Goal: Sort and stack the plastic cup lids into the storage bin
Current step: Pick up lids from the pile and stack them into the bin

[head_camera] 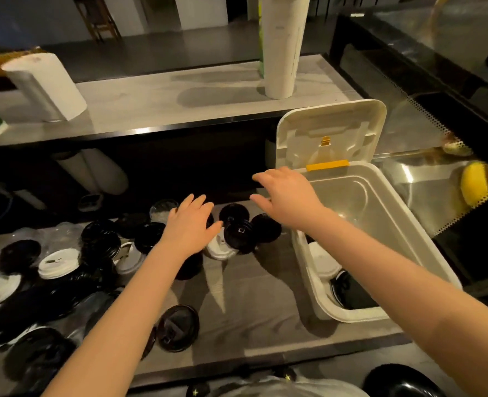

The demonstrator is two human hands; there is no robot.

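Many black and white cup lids lie scattered over the left and middle of the grey counter (251, 305). My left hand (191, 224) hovers palm down with fingers spread over a cluster of black lids (238, 232) and a white lid (218, 249). My right hand (284, 196) is also spread and empty, above the counter just left of the white storage bin (380, 310). The bin's hinged cover (331, 133) stands up. Inside the bin's near end lie a white lid stack (321, 262) and black lids (348, 290).
A raised shelf behind holds a paper towel roll (45, 87) and a tall stack of white cups (282, 47). A lone black lid (178, 328) lies near the front edge. A yellow sponge (474, 186) rests on the steel surface to the right.
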